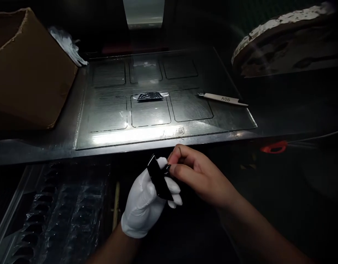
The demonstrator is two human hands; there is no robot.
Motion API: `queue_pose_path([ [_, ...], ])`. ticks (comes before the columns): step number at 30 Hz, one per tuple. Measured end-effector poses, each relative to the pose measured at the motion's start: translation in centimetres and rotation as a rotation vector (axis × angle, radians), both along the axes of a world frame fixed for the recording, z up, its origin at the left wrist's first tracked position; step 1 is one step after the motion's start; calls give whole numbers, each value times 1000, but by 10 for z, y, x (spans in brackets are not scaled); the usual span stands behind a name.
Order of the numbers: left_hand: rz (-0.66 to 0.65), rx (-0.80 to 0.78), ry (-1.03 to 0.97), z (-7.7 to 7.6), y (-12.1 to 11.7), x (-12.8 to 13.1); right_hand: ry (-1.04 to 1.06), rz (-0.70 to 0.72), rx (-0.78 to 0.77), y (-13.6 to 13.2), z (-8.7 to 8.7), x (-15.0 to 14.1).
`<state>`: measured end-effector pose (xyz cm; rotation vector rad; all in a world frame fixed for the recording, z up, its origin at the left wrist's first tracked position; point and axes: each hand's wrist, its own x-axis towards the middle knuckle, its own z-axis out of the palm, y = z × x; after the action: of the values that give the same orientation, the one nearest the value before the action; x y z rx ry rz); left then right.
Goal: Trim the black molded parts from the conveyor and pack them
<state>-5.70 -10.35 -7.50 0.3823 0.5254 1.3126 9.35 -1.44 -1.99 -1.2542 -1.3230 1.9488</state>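
Observation:
My left hand (143,200), in a white glove, is closed round a glossy black panel (158,179) that tilts in front of the bench edge. My bare right hand (196,174) pinches a small dark piece (167,168) beside the panel's right side; whether it is joined to the panel I cannot tell. On the glass sheet beyond lies a second black piece on clear film (150,96). A pale, narrow tool marked A06 (222,98) rests at the glass's right side, its metal tip pointing left.
The glass sheet (108,137) has dark rounded outlines. A cardboard box (34,77) stands at the left, with white crumpled material (66,42) behind it. Lower left is a tray with rows of dark curved pieces (88,211). Red handles (273,147) hang at the right, below a round white-rimmed object (289,44).

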Motion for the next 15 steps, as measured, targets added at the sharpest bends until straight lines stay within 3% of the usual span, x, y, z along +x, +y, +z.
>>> queue_pose_path([
  [15, -50, 32, 22, -6, -1, 7, 198, 30, -111, -12, -14, 22],
])
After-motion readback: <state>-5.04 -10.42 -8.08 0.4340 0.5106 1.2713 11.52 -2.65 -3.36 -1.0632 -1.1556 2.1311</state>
